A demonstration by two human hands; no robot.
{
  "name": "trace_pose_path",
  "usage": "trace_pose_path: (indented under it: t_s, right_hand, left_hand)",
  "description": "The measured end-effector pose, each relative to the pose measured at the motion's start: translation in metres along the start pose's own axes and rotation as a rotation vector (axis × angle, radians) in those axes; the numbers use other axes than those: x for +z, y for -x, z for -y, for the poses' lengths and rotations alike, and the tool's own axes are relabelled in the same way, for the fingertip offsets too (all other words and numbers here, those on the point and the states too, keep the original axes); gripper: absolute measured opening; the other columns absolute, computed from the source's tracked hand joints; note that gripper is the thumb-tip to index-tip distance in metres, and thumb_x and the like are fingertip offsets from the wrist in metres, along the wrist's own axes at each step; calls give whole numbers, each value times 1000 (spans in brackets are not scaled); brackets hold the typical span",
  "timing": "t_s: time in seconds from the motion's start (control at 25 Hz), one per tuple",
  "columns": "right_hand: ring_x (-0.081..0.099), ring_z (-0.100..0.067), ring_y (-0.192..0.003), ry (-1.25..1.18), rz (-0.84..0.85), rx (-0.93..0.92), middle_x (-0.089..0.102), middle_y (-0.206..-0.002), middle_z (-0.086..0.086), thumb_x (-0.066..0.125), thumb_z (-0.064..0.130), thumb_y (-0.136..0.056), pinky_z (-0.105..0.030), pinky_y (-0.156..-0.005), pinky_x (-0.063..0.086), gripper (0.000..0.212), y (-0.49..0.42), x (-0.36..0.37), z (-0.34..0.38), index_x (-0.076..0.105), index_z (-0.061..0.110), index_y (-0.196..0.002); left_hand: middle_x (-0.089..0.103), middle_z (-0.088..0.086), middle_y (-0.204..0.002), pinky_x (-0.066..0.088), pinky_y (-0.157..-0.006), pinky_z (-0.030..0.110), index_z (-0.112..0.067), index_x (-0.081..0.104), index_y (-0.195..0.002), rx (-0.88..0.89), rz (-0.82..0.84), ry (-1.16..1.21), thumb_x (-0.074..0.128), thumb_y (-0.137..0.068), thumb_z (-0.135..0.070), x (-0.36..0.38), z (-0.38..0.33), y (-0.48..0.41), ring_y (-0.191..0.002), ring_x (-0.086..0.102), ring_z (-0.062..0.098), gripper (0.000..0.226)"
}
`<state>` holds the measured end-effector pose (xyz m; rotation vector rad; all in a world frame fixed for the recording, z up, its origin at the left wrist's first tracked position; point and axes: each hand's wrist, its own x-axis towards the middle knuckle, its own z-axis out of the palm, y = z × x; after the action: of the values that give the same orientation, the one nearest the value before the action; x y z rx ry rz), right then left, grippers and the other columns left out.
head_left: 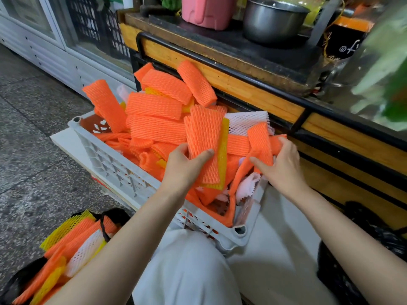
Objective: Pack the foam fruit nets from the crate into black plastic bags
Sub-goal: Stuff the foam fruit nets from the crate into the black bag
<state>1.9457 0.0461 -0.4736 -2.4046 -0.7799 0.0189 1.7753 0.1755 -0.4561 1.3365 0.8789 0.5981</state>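
A white plastic crate (pixel 114 164) stands in front of me, heaped with orange foam fruit nets (pixel 154 106) plus a few yellow and white ones. My left hand (pixel 184 166) grips a flat stack of orange nets backed by a yellow one (pixel 206 137), held over the crate. My right hand (pixel 284 164) is closed on another orange net (pixel 261 142) at the crate's right side. A black plastic bag (pixel 115 215) at lower left holds several orange, yellow and white nets. A second black bag (pixel 334 274) sits at lower right; its contents are hidden.
A wooden counter with a black metal rail (pixel 242 78) runs right behind the crate, carrying a steel pot (pixel 271 20) and a pink container (pixel 207 12). My light trousers (pixel 191 267) fill the bottom centre. Grey speckled floor (pixel 33 139) lies to the left, beside a glass-door cabinet (pixel 55 40).
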Motion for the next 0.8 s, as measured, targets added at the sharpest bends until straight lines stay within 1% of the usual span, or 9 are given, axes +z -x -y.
trace_pose_path:
  t_s: [0.08, 0.2, 0.32, 0.4, 0.48, 0.52, 0.68, 0.76, 0.8]
  right_hand:
    - [31, -30, -131, 98, 57, 66, 33, -142, -16, 74, 55, -69, -38, -106, 30, 103, -11, 8, -3, 20, 7, -143]
    - [31, -31, -132, 230, 37, 68, 33, -142, -16, 72, 58, -68, -40, -106, 30, 107, -23, 24, 0, 17, 6, -143]
    - [43, -33, -124, 104, 5, 91, 47, -131, -15, 75, 38, -74, -35, -92, 39, 85, -32, 34, -10, 28, 4, -136]
    - [56, -29, -109, -20, 13, 87, 57, -112, -6, 71, 24, -78, -25, -73, 37, 63, -31, 33, -20, 38, 4, -127]
    - [60, -22, -92, -91, 8, 70, 56, -96, 1, 69, 17, -80, -22, -67, 36, 49, -25, 27, -19, 43, 4, -119]
    - [59, -20, -86, -125, -9, 50, 56, -94, 1, 70, 15, -80, -22, -65, 38, 44, -21, 23, -16, 44, 6, -115]
    - [54, -5, -80, -274, -103, -55, 56, -104, 2, 70, 13, -78, 1, -61, 37, 44, -10, 5, 13, 49, 14, -117]
    - [54, -6, -87, -305, -144, -94, 55, -109, 2, 68, 17, -80, -1, -66, 39, 42, -6, -7, 34, 51, 15, -119]
    - [54, -8, -90, -306, -164, -114, 53, -110, 1, 67, 18, -81, -5, -70, 40, 41, -4, -13, 45, 52, 15, -119]
  left_hand:
    - [69, 4, -96, 56, -78, 36, -13, 64, -103, -3, -2, 3, 69, -83, -22, 6, 1, 0, -85, 67, 18, 22]
    - [69, 3, -94, 51, -67, 27, -12, 64, -104, 3, 16, -6, 68, -84, -21, 12, 4, 0, -80, 65, 15, 22]
    - [69, 2, -93, 49, -64, 26, -12, 64, -104, -4, 21, -14, 68, -83, -23, 14, 6, -2, -79, 65, 14, 24]
    - [69, 3, -95, 50, -65, 26, -11, 64, -105, -7, 27, -10, 68, -84, -22, 13, 7, -4, -81, 66, 15, 25]
    - [69, 4, -97, 49, -63, 25, -11, 63, -107, -5, 31, -6, 67, -84, -22, 13, 8, -6, -82, 66, 15, 26]
    - [69, 5, -99, 49, -64, 25, -10, 63, -108, -1, 28, -7, 67, -85, -22, 13, 9, -6, -83, 66, 15, 27]
    - [68, 6, -104, 54, -82, 37, -10, 61, -110, 33, -57, -44, 67, -84, -24, 10, 14, -8, -91, 65, 20, 30]
    - [67, 6, -103, 52, -86, 41, -11, 59, -106, 130, -145, -108, 67, -84, -25, 5, 12, -7, -94, 64, 22, 27]
    - [65, 6, -102, 50, -85, 38, -13, 58, -103, 215, -196, -161, 67, -84, -24, 1, 10, -6, -94, 62, 22, 24]
